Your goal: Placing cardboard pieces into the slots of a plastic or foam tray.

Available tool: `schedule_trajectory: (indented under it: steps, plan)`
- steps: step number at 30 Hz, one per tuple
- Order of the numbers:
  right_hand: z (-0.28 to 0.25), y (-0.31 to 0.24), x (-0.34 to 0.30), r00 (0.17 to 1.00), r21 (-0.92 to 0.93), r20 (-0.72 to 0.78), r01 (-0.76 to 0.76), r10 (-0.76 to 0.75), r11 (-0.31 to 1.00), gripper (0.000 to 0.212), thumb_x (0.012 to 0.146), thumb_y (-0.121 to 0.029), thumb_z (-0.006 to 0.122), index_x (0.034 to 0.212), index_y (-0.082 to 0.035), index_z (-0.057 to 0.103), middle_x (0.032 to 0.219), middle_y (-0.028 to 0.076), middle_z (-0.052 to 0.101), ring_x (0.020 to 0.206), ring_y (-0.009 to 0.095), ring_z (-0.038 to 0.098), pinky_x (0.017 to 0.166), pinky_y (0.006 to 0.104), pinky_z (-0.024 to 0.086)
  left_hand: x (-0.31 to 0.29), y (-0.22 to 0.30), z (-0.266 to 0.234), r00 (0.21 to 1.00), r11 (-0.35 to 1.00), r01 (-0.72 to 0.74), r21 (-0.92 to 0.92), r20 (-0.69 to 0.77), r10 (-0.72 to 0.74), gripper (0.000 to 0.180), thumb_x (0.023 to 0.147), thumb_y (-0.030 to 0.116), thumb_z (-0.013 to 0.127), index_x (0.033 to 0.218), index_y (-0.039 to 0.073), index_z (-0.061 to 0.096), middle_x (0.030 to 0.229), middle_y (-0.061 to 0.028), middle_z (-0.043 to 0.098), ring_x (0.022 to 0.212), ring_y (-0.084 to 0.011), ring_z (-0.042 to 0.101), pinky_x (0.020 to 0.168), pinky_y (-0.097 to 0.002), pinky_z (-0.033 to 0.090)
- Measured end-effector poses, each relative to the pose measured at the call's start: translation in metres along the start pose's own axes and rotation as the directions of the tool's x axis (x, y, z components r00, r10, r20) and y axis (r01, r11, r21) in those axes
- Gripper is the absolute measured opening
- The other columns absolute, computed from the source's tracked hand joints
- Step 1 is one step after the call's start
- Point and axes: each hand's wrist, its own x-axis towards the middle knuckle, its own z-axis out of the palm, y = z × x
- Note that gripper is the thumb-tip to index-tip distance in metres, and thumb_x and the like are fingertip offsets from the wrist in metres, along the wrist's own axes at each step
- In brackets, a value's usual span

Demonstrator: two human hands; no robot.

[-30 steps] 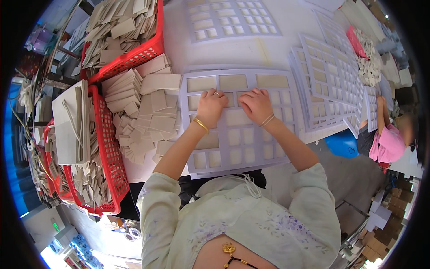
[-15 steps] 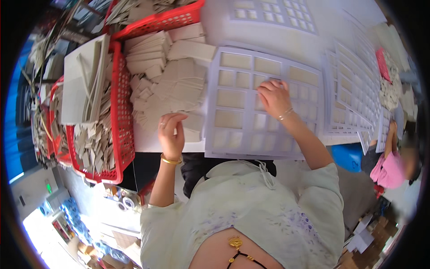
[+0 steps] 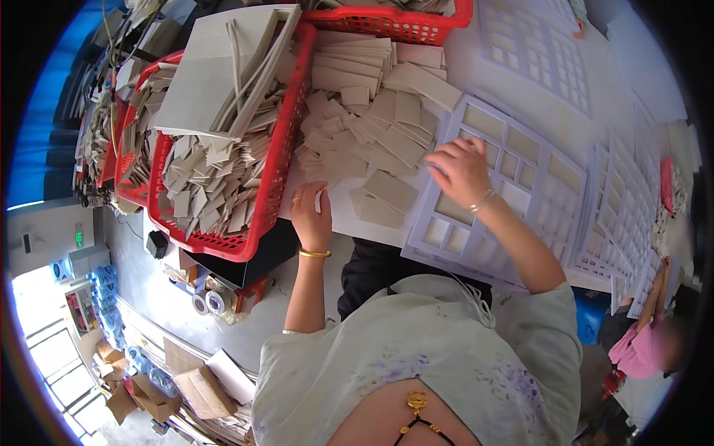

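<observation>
My left hand (image 3: 312,218) is over the near table edge, fingers loosely bent and a little apart, with nothing visible in it. It is beside small grey cardboard pieces (image 3: 331,149) and the red plastic basket (image 3: 286,160). My right hand (image 3: 462,171) hovers over or touches the left part of a white grid frame (image 3: 497,177), fingers curved and thumb apart, with no piece visible in it. The frame, with rectangular openings, lies on similar sheets. Larger cardboard rectangles (image 3: 390,191) lie between my hands.
Big grey boards (image 3: 216,70) lie on top of the basket's cardboard scraps. Another red basket (image 3: 394,24) stands at the back. More white grid frames (image 3: 613,212) are stacked at the right. A person in pink (image 3: 639,346) is at the far right.
The view has swung left, so the table things appear further right. My right hand has moved toward the frame's left side. My left hand has drawn back toward the basket and table edge.
</observation>
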Motion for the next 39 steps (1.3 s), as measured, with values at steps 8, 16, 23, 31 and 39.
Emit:
schedule_trajectory:
  steps: [8, 16, 23, 31, 39]
  plan:
    - [0.071, -0.028, 0.111, 0.999, 0.054, -0.014, -0.029, 0.030, 0.998, 0.005, 0.075, -0.018, 0.067, 0.079, -0.019, 0.066, 0.079, -0.004, 0.062, 0.082, 0.017, 0.057, 0.080, 0.0381, 0.032, 0.054, 0.004, 0.010, 1.000, 0.989, -0.010, -0.147, -0.020, 0.007, 0.023, 0.076, -0.002, 0.062, 0.098, 0.004, 0.060, 0.099, -0.0139, 0.059, 0.087, -0.0329, 0.060, 0.071, -0.0400, 0.049]
    - [0.101, 0.002, 0.167, 1.000, -0.241, -0.007, -0.022, 0.021, 0.970, 0.013, 0.070, -0.021, 0.070, 0.083, -0.020, 0.067, 0.094, -0.002, 0.060, 0.099, 0.018, 0.053, 0.088, 0.0392, 0.032, 0.021, 0.005, 0.006, 1.000, 0.993, -0.012, -0.115, 0.017, 0.014, 0.024, 0.075, -0.005, 0.062, 0.098, 0.004, 0.061, 0.095, -0.0112, 0.059, 0.083, -0.0266, 0.059, 0.073, -0.0340, 0.048]
    - [0.111, -0.004, 0.175, 0.991, -0.430, 0.134, 0.075, -0.018, 0.900, 0.018, 0.078, -0.014, 0.054, 0.089, -0.013, 0.068, 0.098, 0.002, 0.058, 0.103, 0.019, 0.050, 0.090, 0.0382, 0.033, -0.004, 0.000, -0.001, 0.992, 0.983, 0.116, -0.142, 0.069, -0.107, 0.023, 0.075, -0.004, 0.062, 0.097, 0.005, 0.062, 0.095, -0.0102, 0.059, 0.078, -0.0247, 0.059, 0.070, -0.0337, 0.048]
    - [0.127, -0.014, 0.172, 0.993, -0.465, 0.035, -0.084, 0.113, 0.881, 0.018, 0.080, -0.015, 0.052, 0.089, -0.013, 0.068, 0.097, 0.003, 0.058, 0.101, 0.019, 0.049, 0.090, 0.0371, 0.032, -0.006, 0.000, 0.001, 0.985, 0.977, 0.141, -0.161, 0.120, -0.122, 0.020, 0.078, -0.001, 0.061, 0.097, 0.006, 0.061, 0.098, -0.0097, 0.060, 0.078, -0.0262, 0.060, 0.070, -0.0356, 0.047]
    - [0.112, -0.008, 0.167, 0.978, -0.209, 0.188, -0.050, 0.091, 0.977, 0.014, 0.073, -0.013, 0.063, 0.088, -0.012, 0.062, 0.076, 0.004, 0.065, 0.084, 0.021, 0.062, 0.084, 0.0379, 0.037, -0.005, 0.010, 0.004, 0.989, 0.981, 0.104, -0.162, 0.120, -0.085, 0.020, 0.078, -0.002, 0.061, 0.096, 0.006, 0.061, 0.097, -0.0093, 0.060, 0.076, -0.0255, 0.060, 0.068, -0.0350, 0.047]
